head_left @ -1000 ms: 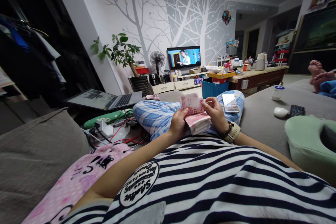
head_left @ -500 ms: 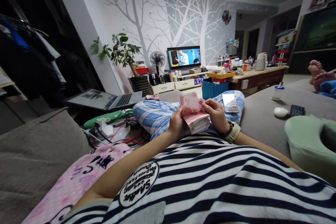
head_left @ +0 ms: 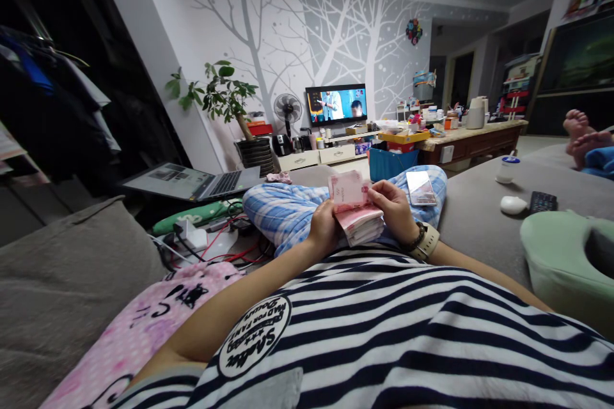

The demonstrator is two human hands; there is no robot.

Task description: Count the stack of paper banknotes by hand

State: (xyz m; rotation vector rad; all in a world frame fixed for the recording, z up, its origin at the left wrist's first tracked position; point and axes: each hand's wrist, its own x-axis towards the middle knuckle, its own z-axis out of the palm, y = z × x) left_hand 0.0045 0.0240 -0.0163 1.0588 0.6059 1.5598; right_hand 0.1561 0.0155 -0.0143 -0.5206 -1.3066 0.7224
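A thick, folded wad of pinkish-red banknotes is held above my lap. My left hand grips its left side, with the thumb near the fold. At the upper right of the notes, my right hand pinches the edge of a raised banknote between thumb and fingers. This raised note stands up from the wad, its printed face toward me. On my right knee, over blue checked trousers, rests a phone with a bright screen. The fingers of my left hand are partly hidden behind the wad.
An open laptop stands at the left above tangled cables. On the grey sofa to my right lie a white mouse, a small black keypad, a small jar and a green neck pillow. Another person's feet show far right.
The raised banknote now shows more of its face and looks flatter. Both hands stay in nearly the same place around the wad. The television picture has changed.
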